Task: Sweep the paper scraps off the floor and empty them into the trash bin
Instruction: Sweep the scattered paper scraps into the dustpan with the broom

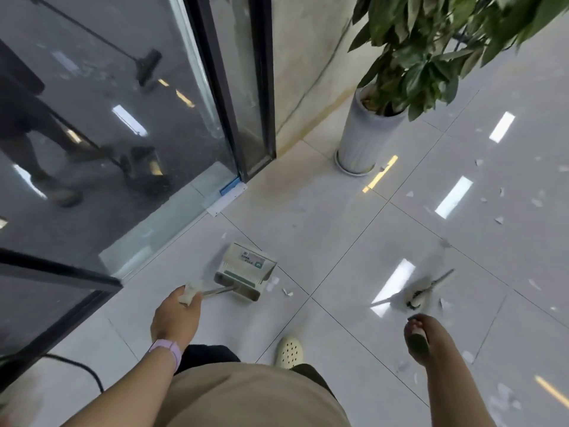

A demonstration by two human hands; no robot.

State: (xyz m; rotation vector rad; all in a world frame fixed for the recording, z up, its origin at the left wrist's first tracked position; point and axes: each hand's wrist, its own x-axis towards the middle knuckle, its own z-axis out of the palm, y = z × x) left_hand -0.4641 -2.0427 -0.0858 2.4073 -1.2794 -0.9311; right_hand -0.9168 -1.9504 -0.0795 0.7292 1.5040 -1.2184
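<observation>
Left hand (pixel 175 315): extended forward and down, back of hand toward the camera, fingers curled round the pale grip of a handle (pixel 192 293). Left forearm bare, running up from the lower left; a lilac band (pixel 166 352) on the wrist.

Right hand (pixel 423 337): held lower right, fingers and thumb wrapped round a dark handle (pixel 419 343), knuckles outward. Right forearm bare, running down to the bottom edge.

Both arms well apart, one either side of the torso. One foot in a pale perforated shoe (pixel 289 351) shows between them.
</observation>
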